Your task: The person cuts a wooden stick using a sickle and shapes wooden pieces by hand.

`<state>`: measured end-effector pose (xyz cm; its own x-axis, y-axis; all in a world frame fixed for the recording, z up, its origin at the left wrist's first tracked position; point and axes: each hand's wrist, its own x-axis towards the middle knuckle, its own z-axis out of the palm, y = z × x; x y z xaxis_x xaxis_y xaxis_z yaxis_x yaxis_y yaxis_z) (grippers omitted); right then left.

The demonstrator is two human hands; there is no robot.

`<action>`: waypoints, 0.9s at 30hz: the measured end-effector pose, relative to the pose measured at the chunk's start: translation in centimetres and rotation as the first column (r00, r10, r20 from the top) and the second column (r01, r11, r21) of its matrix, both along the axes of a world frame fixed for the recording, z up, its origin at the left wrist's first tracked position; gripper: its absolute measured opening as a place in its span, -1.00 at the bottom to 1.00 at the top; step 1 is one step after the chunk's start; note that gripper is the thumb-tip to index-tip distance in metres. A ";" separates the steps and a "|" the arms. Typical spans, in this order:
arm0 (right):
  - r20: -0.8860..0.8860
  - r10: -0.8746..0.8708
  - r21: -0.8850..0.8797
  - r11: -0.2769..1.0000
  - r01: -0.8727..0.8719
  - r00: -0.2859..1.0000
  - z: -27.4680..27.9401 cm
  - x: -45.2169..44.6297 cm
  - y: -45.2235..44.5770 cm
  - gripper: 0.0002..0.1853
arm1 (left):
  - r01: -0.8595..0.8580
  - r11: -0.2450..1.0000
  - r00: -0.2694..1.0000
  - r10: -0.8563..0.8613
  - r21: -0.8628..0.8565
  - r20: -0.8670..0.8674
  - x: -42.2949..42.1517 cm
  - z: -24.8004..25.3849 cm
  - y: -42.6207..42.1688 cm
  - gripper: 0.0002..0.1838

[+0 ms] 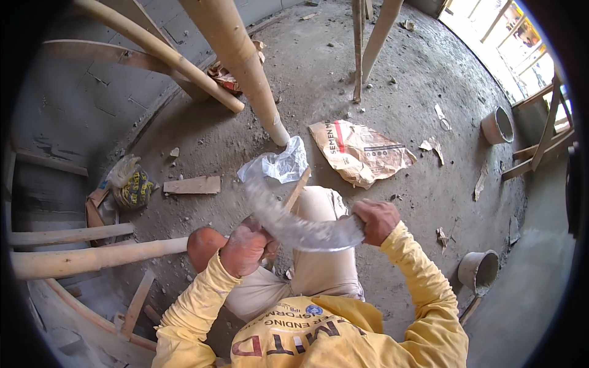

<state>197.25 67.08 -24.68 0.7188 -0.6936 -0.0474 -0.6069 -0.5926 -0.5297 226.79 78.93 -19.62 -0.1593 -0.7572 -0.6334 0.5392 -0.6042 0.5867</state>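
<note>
My right hand (375, 221) grips the curved grey blade (322, 236) by one end over my knee (320, 199), while my left hand (245, 246), apparently closed round the wooden strip (299, 187), presumably steadies it.

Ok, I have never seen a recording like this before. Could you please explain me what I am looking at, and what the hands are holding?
There is no machine here, only a person with two bare hands. The single picture comes from a camera worn on the head, looking forward and down, so the yellow shirt appears at the bottom.

The right hand grips one end of a long grey tool, curved in this view and partly blurred. The left hand seems closed on a thin wooden strip, though the tool partly hides it.

On the dusty floor lie a paper sack, a clear plastic bag and a short board.
</note>
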 end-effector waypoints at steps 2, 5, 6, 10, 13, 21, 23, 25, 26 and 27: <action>-0.007 0.053 -0.010 0.999 -0.053 0.999 0.2 0.6 0.0 -0.70 | 0.171 0.971 0.938 -0.107 -0.168 0.331 -0.5 0.3 0.2 -0.59; 0.032 0.119 -0.013 0.993 -0.118 0.992 0.1 0.5 -0.7 -0.70 | 0.622 0.735 0.633 -0.270 -0.269 0.725 -0.1 -1.4 1.2 -0.68; 0.035 0.117 -0.009 0.993 -0.116 0.993 0.4 0.4 -1.0 -0.70 | 0.588 0.760 0.703 -0.310 -0.277 0.640 -0.4 -1.5 1.5 -0.68; -0.012 0.173 0.030 0.985 -0.172 0.985 -0.3 -0.6 -2.3 -0.72 | 0.644 0.700 0.610 -0.228 -0.308 0.759 -1.8 -0.7 2.1 -0.67; 0.047 0.027 -0.074 0.997 -0.023 0.999 -3.6 -4.8 -5.3 -0.76 | 0.430 0.902 0.707 -0.314 -0.031 0.634 -2.3 4.2 1.5 -0.66; 0.153 -0.025 -0.031 0.999 0.030 0.988 -0.4 -6.7 -4.0 -0.69 | 0.403 0.914 0.717 -0.292 -0.035 0.634 -2.5 1.6 -0.3 -0.60; 0.105 0.058 -0.024 0.998 -0.055 0.993 0.3 -4.0 -2.5 -0.70 | 0.574 0.779 0.614 -0.206 -0.252 0.762 -2.9 0.6 -0.8 -0.62; 0.069 0.138 0.019 0.990 -0.139 0.988 0.3 -2.1 -1.9 -0.69 | 0.800 0.482 0.406 0.006 -0.358 0.914 -2.9 1.1 -1.6 -0.61; 0.110 0.174 0.017 0.984 -0.177 0.979 0.0 -1.5 -1.8 -0.70 | 0.800 0.484 0.402 0.004 -0.354 0.916 -2.8 1.1 -1.4 -0.61; 0.113 0.175 0.023 0.984 -0.179 0.978 0.0 -1.1 -1.7 -0.70 | 0.884 0.367 0.258 0.137 -0.291 0.956 -2.9 1.0 -1.0 -0.61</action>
<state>196.13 65.35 -24.64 0.8322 -0.5542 0.0180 -0.4309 -0.6668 -0.6081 223.88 77.96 -18.65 -0.4631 -0.8823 0.0844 -0.6239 0.3921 0.6760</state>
